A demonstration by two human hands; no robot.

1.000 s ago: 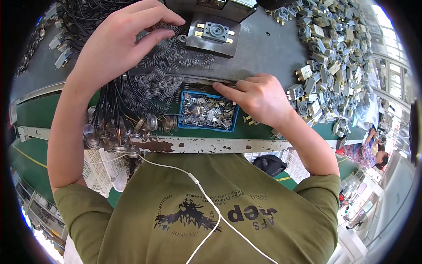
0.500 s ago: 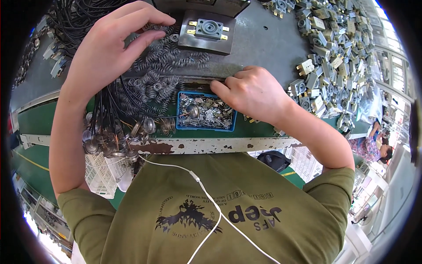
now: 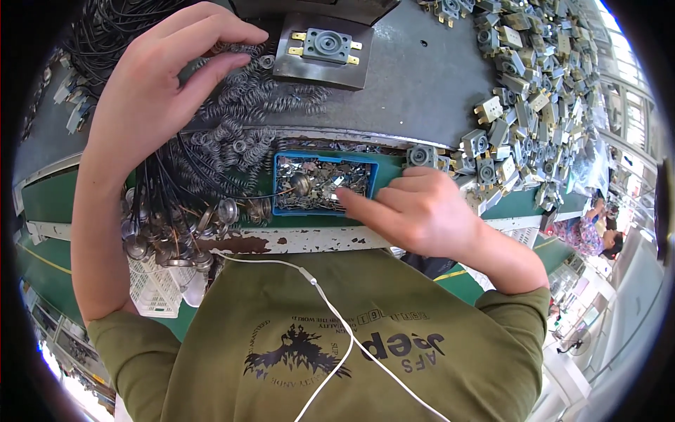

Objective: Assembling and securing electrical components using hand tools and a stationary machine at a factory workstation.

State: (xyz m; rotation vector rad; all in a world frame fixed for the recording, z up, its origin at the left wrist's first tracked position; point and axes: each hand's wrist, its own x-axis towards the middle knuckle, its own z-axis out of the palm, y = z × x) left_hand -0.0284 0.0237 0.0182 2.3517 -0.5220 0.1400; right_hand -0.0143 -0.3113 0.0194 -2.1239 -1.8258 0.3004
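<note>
My left hand [image 3: 151,81] hovers over a heap of coil springs [image 3: 242,102], index finger and thumb apart with nothing visible between them. To its right, a grey plastic housing [image 3: 328,45] with brass terminals lies on a dark metal block [image 3: 316,74]. My right hand [image 3: 422,214] is over the right side of a blue tray [image 3: 309,212] of small metal pieces [image 3: 320,200]. Its index finger stretches down to the pieces, the other fingers curl, and the thumb is hidden. A round metal disc [image 3: 301,184] on a thin wire rests on those pieces.
Black cables with round metal ends [image 3: 172,235] hang at the front left edge. Many grey housings [image 3: 524,91] are piled on the right. A dark machine part [image 3: 316,10] stands behind the block. White earphone wire [image 3: 309,278] runs down my shirt. Another person [image 3: 590,232] is far right.
My right hand has moved from the table edge behind the tray down toward me, with its index finger over the metal pieces. My left hand stays over the springs, its thumb and index finger still apart.
</note>
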